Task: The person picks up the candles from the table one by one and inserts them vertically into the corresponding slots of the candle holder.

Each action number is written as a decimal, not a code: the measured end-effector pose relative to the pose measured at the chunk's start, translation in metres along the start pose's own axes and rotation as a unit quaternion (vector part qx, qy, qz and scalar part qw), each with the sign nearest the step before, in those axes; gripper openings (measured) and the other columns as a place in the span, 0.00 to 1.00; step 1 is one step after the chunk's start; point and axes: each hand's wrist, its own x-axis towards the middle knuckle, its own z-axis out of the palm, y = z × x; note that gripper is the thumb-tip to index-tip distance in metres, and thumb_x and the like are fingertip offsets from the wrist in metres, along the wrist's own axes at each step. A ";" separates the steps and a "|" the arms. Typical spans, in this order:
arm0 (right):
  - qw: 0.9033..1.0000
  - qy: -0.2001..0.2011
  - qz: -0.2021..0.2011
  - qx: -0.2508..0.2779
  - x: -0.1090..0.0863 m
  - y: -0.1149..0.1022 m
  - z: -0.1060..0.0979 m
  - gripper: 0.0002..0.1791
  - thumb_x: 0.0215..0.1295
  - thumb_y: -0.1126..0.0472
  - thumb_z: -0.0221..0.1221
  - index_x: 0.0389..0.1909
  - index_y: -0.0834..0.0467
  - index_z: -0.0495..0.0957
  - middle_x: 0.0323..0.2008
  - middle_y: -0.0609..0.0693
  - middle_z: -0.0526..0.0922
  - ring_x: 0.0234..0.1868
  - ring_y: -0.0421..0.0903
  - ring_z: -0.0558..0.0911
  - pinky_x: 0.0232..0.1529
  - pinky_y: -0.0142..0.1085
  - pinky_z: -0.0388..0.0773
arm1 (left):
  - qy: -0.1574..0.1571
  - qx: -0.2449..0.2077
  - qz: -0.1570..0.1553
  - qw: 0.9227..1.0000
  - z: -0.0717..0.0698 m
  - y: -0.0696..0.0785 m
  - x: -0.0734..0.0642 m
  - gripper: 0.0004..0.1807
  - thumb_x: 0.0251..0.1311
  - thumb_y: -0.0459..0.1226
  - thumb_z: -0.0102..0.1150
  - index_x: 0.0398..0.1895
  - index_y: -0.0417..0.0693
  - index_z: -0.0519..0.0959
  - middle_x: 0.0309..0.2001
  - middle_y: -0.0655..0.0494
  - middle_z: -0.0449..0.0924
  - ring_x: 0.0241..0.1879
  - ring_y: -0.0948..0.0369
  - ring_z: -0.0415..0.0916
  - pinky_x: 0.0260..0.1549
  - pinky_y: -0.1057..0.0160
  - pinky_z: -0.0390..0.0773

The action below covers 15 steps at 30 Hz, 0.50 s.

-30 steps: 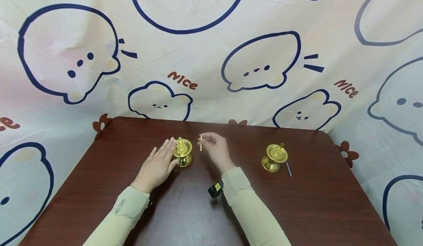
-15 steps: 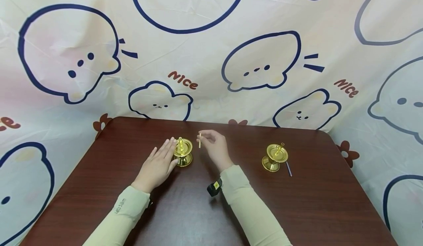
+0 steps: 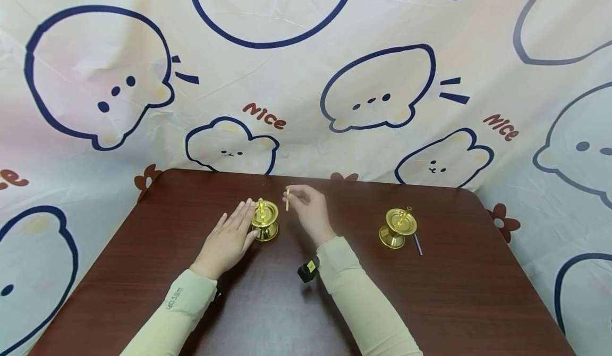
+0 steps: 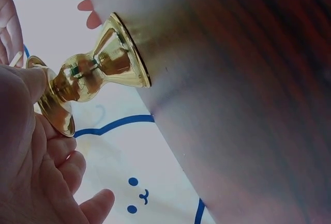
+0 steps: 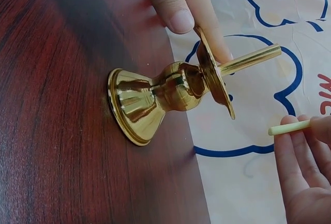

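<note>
Gold-coloured candlestick (image 5: 178, 88) stands upright on tabletop (image 3: 272, 308) between the hands, left hand (image 3: 227, 243) straight-fingered against its dish (image 3: 270, 218), while right hand (image 3: 312, 212), edged slightly leftward, pinches pale stick (image 3: 287, 200), now closer but apart.

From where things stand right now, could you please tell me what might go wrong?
The right hand pinches a slim pale stick in midair, so it might slip and drop. The left hand touches the dish of the golden holder, so a nudge could tip it. The bluish stick on the table might roll if bumped.
</note>
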 end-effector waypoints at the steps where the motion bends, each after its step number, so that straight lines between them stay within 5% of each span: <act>1: 1.000 0.000 0.000 -0.001 0.000 0.000 0.000 0.11 0.72 0.64 0.61 0.51 0.60 0.84 0.48 0.61 0.87 0.47 0.47 0.88 0.54 0.44 0.82 | 0.000 0.000 0.000 1.000 0.000 0.000 0.000 0.36 0.75 0.43 0.54 0.78 0.37 0.57 0.78 0.43 0.56 0.77 0.47 0.53 0.69 0.37 0.60; 15: 1.000 -0.005 -0.019 0.007 0.003 -0.001 0.002 0.11 0.72 0.65 0.61 0.52 0.61 0.83 0.47 0.55 0.87 0.48 0.47 0.87 0.52 0.37 0.83 | -0.003 -0.001 -0.003 1.000 0.001 0.000 0.000 0.36 0.75 0.43 0.54 0.79 0.37 0.56 0.78 0.43 0.55 0.78 0.47 0.52 0.70 0.37 0.59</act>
